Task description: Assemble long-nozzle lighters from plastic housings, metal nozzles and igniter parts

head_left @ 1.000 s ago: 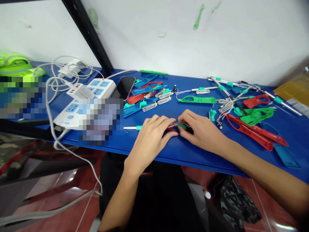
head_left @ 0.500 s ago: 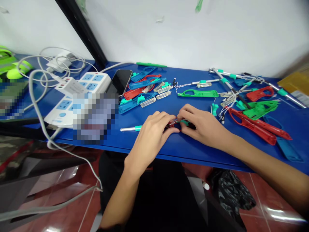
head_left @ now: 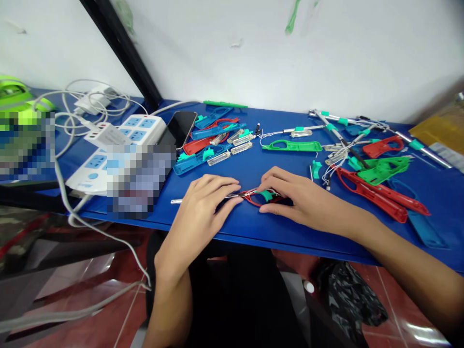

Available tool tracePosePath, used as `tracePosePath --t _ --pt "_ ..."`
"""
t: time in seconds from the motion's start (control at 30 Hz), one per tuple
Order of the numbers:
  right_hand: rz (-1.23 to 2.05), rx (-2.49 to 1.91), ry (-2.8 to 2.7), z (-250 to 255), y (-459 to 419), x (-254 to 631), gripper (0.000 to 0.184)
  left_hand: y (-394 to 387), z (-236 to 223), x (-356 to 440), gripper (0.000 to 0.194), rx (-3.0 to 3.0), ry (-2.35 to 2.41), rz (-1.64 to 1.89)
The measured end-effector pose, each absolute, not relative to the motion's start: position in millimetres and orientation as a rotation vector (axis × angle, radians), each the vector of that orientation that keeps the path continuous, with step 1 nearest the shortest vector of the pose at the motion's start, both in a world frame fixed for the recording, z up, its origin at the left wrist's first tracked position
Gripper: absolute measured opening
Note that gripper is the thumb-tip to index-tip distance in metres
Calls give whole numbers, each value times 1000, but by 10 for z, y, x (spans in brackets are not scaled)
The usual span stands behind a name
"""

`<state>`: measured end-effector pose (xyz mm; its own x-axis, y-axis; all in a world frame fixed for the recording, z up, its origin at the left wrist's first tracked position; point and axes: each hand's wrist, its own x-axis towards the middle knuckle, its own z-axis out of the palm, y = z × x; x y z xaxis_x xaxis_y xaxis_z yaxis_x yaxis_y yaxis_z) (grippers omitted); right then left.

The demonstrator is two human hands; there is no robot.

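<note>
In the head view my left hand [head_left: 203, 203] is closed over a thin metal tube [head_left: 176, 201], whose tip pokes out to the left of my fingers. My right hand [head_left: 295, 198] grips a red lighter shell [head_left: 250, 197] by its looped handle part. Between thumb and fingers there, a teal trigger piece [head_left: 267, 195] and thin white wires show inside the shell. Much of the shell and tube is covered by both hands. Behind the hands lies a green half shell [head_left: 293, 146]; a loose teal trigger [head_left: 316, 169] lies beyond my right hand.
Blue and red shells with clear fuel tanks [head_left: 219, 158] lie at the back left. Red shells [head_left: 377, 195], a green shell [head_left: 386, 170] and metal tubes [head_left: 431, 153] lie on the right. A power strip [head_left: 81, 181] and a phone [head_left: 183, 126] occupy the left of the blue shelf [head_left: 250, 232].
My left hand has slid left along the tube, away from my right hand. More of the red shell and the teal trigger now shows between the hands. The camera view shifted slightly.
</note>
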<state>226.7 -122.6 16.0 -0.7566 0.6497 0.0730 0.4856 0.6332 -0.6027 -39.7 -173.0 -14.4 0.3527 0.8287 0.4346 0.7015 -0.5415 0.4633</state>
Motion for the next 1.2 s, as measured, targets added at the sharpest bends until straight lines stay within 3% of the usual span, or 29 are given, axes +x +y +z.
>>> tracePosePath --t 0.43,0.73,1.2 --pt "750 -918 -2594 134 -1209 2239 29 -1734 -155 -522 18 2353 1326 973" --pt "417 -850 -2744 89 -1242 2214 38 -1756 -130 -463 23 2314 1406 950" --pt "391 -828 -2735 36 -1231 2209 46 -1736 -167 -344 11 2281 1424 1026"
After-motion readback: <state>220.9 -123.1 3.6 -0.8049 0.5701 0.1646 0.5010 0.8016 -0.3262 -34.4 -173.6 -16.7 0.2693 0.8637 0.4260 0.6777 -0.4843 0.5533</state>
